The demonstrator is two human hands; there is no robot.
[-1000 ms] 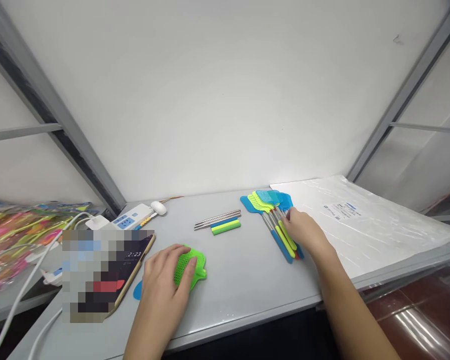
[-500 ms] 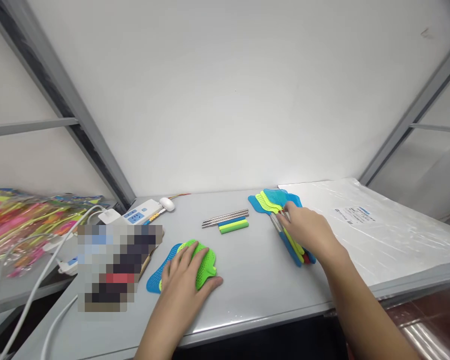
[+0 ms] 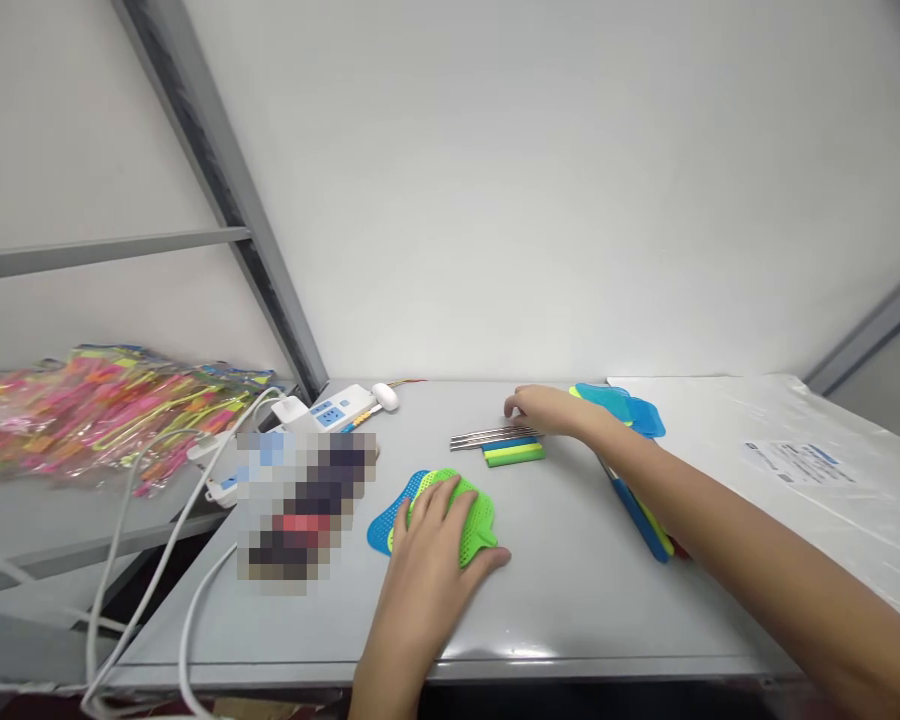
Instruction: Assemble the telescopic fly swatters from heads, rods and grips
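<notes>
My left hand [image 3: 435, 540] lies spread over a small stack of perforated fly swatter heads: a green one [image 3: 482, 515] on top, a yellow one beneath, a blue one [image 3: 394, 515] at the left. Thin metal rods [image 3: 484, 437] lie side by side behind it. My right hand [image 3: 551, 408] is over their right ends, its fingers bent and slightly apart; whether they touch the rods I cannot tell. Blue, yellow and green handle tubes [image 3: 516, 455] lie just in front of the rods. Partly hidden by my right forearm, assembled fly swatters [image 3: 615, 400] lie at the right.
Left of my hand is a blurred-out item [image 3: 307, 510]. Behind it are a power strip [image 3: 341, 408], a white mouse [image 3: 385, 397] and loose white cables [image 3: 172, 535]. Bagged colourful goods [image 3: 112, 415] fill the left shelf. A white wrapped sheet [image 3: 720, 420] covers the right side.
My right hand has left the assembled swatters and moved left to the metal rods. My left hand stays on the swatter heads. The whole view has shifted, so things appear farther right.
</notes>
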